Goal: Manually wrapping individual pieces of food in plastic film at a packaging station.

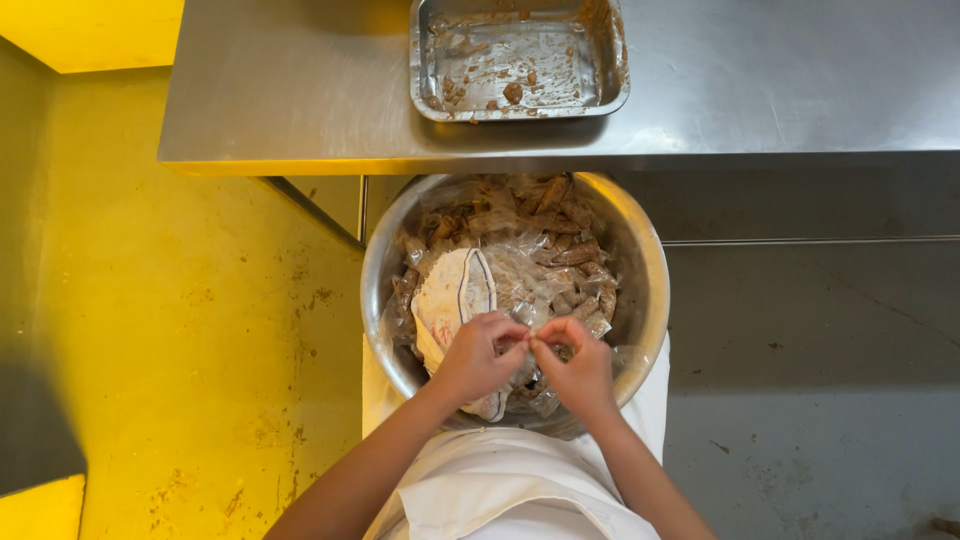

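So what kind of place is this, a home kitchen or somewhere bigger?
Most likely a commercial kitchen or food-prep room. A stainless steel worktable bears a smeared metal tray, and below it a large steel bowl holds many small clear-wrapped food pieces. The person's white apron fits that too.

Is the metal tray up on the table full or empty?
Nearly empty. The metal tray shows its bare shiny bottom, with only brown smears and a few crumbs left.
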